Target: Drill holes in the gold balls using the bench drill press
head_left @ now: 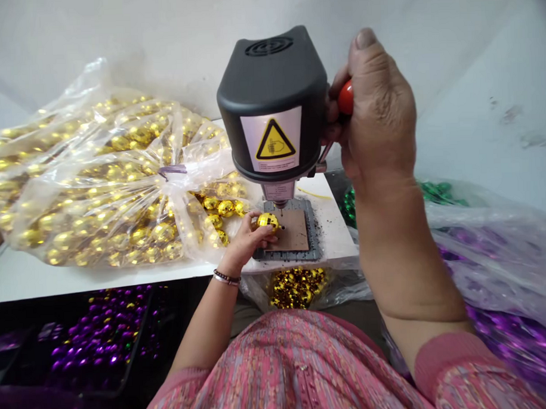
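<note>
A black drill press [273,79] with a yellow warning label stands in front of me on a white table. My right hand [379,105] is closed around its red-knobbed lever [346,98]. Between the thumb and fingers of my left hand [248,238] is a shiny gold ball [268,221], close to the drill bit [281,211]. Whether the bit touches the ball I cannot tell. Beneath them a brown board [292,232] lies on the grey press base [318,239], with dark shavings scattered around it.
Large clear plastic bags of gold balls [97,175] cover the table's left side. An open bag of gold balls [298,287] hangs below the front edge. Purple balls [100,330] lie in a dark bin at lower left; bags with purple [505,333] and green items [440,192] are at right.
</note>
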`<action>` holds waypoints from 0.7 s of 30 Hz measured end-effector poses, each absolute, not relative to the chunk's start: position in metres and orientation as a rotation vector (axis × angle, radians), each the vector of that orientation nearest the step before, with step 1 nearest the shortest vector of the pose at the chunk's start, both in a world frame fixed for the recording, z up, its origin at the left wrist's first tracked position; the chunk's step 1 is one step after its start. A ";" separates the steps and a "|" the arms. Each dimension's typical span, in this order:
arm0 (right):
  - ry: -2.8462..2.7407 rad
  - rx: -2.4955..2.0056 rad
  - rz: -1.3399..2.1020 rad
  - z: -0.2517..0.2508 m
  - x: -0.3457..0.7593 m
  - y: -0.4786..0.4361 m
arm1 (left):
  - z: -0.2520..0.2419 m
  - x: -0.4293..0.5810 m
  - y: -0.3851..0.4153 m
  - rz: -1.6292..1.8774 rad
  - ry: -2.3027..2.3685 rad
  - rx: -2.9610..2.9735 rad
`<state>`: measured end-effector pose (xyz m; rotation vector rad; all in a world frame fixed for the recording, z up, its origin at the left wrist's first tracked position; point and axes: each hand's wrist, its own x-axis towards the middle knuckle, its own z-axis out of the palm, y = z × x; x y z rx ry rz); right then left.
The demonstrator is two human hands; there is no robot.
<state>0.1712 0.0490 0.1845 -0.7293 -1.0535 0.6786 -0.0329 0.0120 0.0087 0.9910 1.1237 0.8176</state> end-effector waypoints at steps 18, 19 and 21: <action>-1.077 -0.695 0.680 0.184 0.168 0.043 | 0.018 -0.008 0.019 0.591 1.455 1.908; -1.081 -0.700 0.671 0.184 0.168 0.043 | 0.017 -0.006 0.020 0.584 1.445 1.950; -1.085 -0.710 0.663 0.183 0.169 0.043 | 0.014 -0.005 0.021 0.581 1.423 2.007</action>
